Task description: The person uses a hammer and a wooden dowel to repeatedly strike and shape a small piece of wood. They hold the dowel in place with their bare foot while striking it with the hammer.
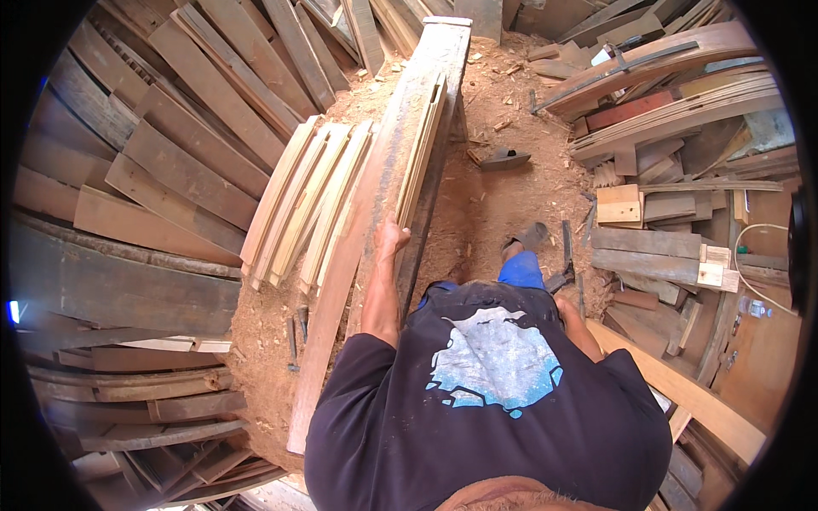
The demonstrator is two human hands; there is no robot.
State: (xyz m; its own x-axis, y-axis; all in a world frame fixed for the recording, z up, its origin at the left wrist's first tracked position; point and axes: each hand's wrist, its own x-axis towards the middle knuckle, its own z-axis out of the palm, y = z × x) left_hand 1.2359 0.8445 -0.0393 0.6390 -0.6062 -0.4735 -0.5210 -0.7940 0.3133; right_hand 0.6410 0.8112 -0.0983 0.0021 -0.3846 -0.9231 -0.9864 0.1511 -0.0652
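One pale slat [423, 149] points away along the bench [433, 55] — left hand [392, 237] gripping it (right hand hidden, can't tell).

Floor [550, 192] under brown sawdust [260, 358], strewn with pale wood chips [503, 125]. Long, narrow wooden bench [440, 53] stands mid-floor. To the left, I note weathered boards [175, 175] packed in close ranks; to the right, jumbled timber offcuts [660, 243]. Lighting bright; small bluish-white glare [13, 312] at far left.
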